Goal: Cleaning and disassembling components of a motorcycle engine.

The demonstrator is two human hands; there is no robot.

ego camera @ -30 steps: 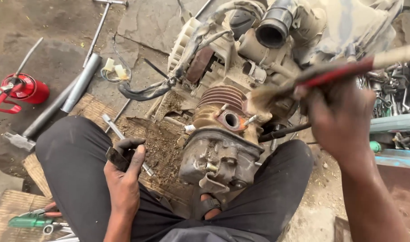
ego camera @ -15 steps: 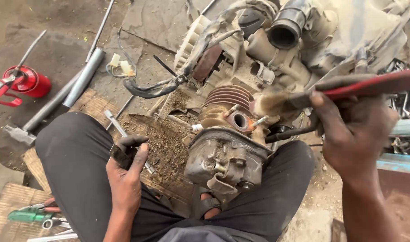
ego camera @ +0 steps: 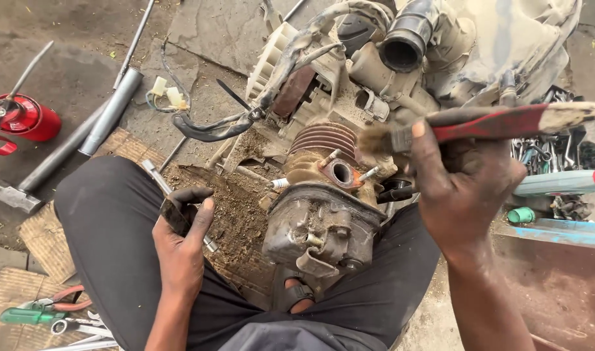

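since half a second ago the brush (ego camera: 479, 123) has been swung round so that its bristles are now pressed against the engine (ego camera: 323, 195), just beside the ribbed fins.

the brush is held tight by the right hand (ego camera: 463, 188), with fingers wrapped round the red handle. its long line is laid almost flat, from the pale handle end at the far right to the dirty bristles at the left. so the engine is found to the left of the grip and a bit below it, between the person's knees.

a small dark part (ego camera: 175, 214) is gripped by the left hand (ego camera: 180, 250), which is rested on the left leg, near the engine but apart from it. the right hand is nearer to the fins.

pliers (ego camera: 40, 311) and a red oil can (ego camera: 24, 118) are left well apart on the ground.
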